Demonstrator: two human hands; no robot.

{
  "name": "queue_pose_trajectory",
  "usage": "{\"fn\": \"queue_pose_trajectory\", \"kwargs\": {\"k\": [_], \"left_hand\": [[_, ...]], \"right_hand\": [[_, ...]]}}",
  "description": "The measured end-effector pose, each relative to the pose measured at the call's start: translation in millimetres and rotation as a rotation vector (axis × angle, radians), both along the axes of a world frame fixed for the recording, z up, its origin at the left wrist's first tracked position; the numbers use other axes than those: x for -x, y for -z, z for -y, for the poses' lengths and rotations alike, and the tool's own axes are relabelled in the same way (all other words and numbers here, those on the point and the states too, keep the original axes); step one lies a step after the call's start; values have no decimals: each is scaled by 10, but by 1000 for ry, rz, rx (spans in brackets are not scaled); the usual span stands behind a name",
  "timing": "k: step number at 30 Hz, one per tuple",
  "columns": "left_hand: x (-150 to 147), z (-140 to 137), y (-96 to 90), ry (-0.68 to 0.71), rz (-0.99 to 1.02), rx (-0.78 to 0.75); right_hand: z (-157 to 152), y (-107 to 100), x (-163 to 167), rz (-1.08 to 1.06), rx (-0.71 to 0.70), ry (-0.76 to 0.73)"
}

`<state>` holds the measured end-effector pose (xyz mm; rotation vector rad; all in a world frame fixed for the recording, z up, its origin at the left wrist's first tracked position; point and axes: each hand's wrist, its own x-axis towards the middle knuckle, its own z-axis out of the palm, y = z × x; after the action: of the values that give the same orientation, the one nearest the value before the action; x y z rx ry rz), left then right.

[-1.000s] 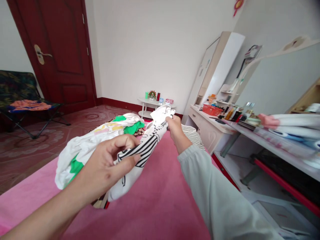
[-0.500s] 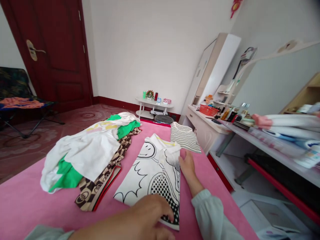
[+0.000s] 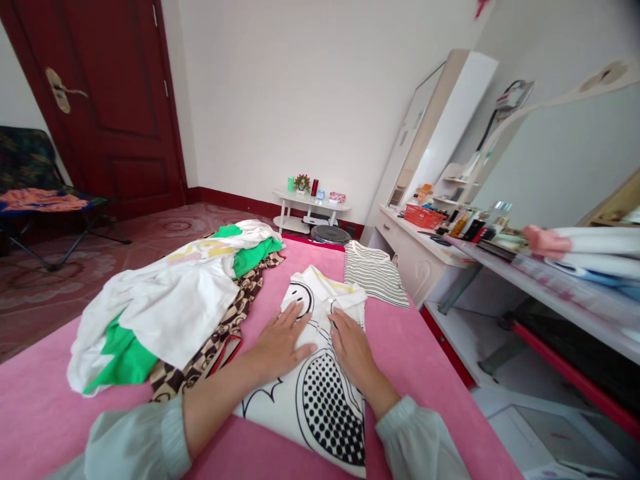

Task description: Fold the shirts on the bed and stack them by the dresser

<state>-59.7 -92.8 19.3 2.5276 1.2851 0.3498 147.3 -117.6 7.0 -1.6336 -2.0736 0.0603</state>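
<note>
**Both palms flat on a printed shirt laid out on the pink bed**

A person presses the left hand (image 3: 280, 343) and the right hand (image 3: 353, 348) side by side on a white shirt (image 3: 320, 373) with a black cartoon print, which lies spread on the pink bedcover (image 3: 410, 360), collar pointing away. The fingers of both hands are stretched out and apart, gripping nothing; the palms simply rest on the cloth near its upper middle. Just to the left, a loose heap of clothes (image 3: 170, 300) in white, green and brown check touches the shirt's edge. A striped top (image 3: 375, 273) lies flat beyond the collar, apart from the hands. A cluttered desk (image 3: 425, 247) stands to the right of the bed, a small white side table (image 3: 307, 203) against the far wall.

By the look of it, this is the smoothing stage of folding: the shirt is flat but not yet folded across. A next move would call for a pinch on an edge or the hem, kept even so the cloth does not bunch.
</note>
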Motion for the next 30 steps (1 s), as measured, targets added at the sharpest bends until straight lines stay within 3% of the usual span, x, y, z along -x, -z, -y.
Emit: {"fn": "queue_pose_trajectory", "kwargs": {"k": [6,11,17,20,24,30], "left_hand": [[11,23,96,-30,10,-28],[97,-50,88,-88,47,-16],[241,-123,-157,-310,72,-9],[341,-184,-263,-391,113,138],[519,-298,-250,-281,196,345],[628,-352,-217,-180,208,431]], "right_hand": [[-66,114,-15,99,139,311],[7,18,-118,206,116,446],[126,-290,-260,210,179,405],[120,-411,-333,100,320,382],[145,-487,-404,-69,420,270],[198,-444,-306,-504,567,215]]}}
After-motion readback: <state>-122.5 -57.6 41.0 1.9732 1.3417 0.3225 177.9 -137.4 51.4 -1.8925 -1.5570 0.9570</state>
